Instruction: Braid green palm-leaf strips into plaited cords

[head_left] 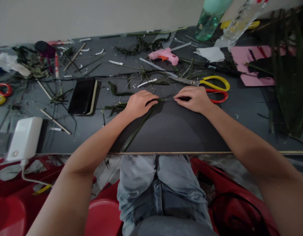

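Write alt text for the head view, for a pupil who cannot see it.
The left hand pinches a green leaf strip and the right hand a thin strand, at a cluttered grey table. Around them lie scissors, a phone, a pink glue gun and leaf scraps, with bottles at the back right.

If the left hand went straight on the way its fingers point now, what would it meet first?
Apart from the thin strand spanning the gap, most likely the right hand, whose fingers face the left hand; exact depth is unclear.
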Action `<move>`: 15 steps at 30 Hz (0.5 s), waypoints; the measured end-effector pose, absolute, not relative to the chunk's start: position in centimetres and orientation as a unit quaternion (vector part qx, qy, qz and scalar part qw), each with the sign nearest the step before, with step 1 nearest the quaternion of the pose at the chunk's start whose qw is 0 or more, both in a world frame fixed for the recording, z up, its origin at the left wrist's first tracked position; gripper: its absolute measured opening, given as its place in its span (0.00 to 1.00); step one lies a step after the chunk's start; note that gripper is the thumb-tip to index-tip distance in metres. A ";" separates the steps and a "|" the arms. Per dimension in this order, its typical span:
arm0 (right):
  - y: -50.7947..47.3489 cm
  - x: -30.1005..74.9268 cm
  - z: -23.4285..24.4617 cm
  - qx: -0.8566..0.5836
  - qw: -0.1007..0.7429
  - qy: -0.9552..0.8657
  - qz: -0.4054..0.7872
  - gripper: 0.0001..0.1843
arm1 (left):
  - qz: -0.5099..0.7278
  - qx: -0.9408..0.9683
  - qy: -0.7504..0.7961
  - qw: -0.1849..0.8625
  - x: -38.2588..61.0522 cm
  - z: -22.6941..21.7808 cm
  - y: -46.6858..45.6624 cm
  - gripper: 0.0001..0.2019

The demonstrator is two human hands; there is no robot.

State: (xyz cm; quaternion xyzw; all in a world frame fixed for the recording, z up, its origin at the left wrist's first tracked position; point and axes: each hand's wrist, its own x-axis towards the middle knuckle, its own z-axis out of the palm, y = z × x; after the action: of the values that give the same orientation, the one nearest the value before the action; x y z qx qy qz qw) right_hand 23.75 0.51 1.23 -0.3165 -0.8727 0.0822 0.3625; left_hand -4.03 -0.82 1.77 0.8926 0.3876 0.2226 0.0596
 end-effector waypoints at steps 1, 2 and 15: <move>0.5 23.8 1.2 -0.312 0.365 -0.873 0.081 0.07 | 0.224 0.892 0.388 0.061 -4.0 1.8 -0.8 0.15; 0.5 23.8 1.2 -0.310 0.367 -0.874 0.079 0.07 | 0.224 0.892 0.387 0.062 -4.0 1.8 -0.8 0.15; 0.5 23.7 1.3 -0.316 0.362 -0.873 0.085 0.08 | 0.220 0.894 0.386 0.062 -4.1 1.8 -0.8 0.15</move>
State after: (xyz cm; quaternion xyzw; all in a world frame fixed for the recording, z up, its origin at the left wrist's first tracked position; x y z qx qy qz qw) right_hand 23.71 0.47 1.27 -0.3157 -0.8730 0.0855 0.3619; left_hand -4.06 -0.81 1.78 0.8936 0.3864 0.2200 0.0618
